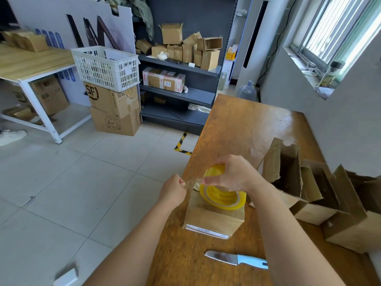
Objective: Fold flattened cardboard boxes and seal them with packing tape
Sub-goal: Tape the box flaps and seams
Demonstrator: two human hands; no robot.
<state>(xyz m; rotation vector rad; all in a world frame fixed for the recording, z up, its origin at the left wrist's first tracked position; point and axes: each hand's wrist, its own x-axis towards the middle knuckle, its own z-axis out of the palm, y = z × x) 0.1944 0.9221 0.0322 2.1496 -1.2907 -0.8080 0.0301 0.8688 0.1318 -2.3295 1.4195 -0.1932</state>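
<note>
The right grip point(233, 174) is closed over the top of the yellow tape roll point(223, 200), fingers curled round its rim. The left grip point(173, 189) pinches the loose end of the clear tape strip point(191, 182). The strip runs short and taut between the two, just below the frame's centre. The roll stands tilted on edge over the top of the small folded box point(212, 220); whether it touches the cardboard I cannot tell. The box sits on the table point(247, 129) at lower centre, a barcode label along its near bottom edge.

The strip is probably thin, sticky and quick to twist or cling to itself, so it is best held by its very end and kept stretched. The roll looks stiff and light, easy to hold by the rim. The box seems light and thin-walled, and may slide or dent if pressed unevenly.

Both forearms rise from the bottom edge, the left over the floor, the right across the table with its wrist bent down over the roll.

A knife point(237, 258) with a pale blue handle lies lower down, apart from the box. Open boxes point(309, 193) crowd the table's right side.
</note>
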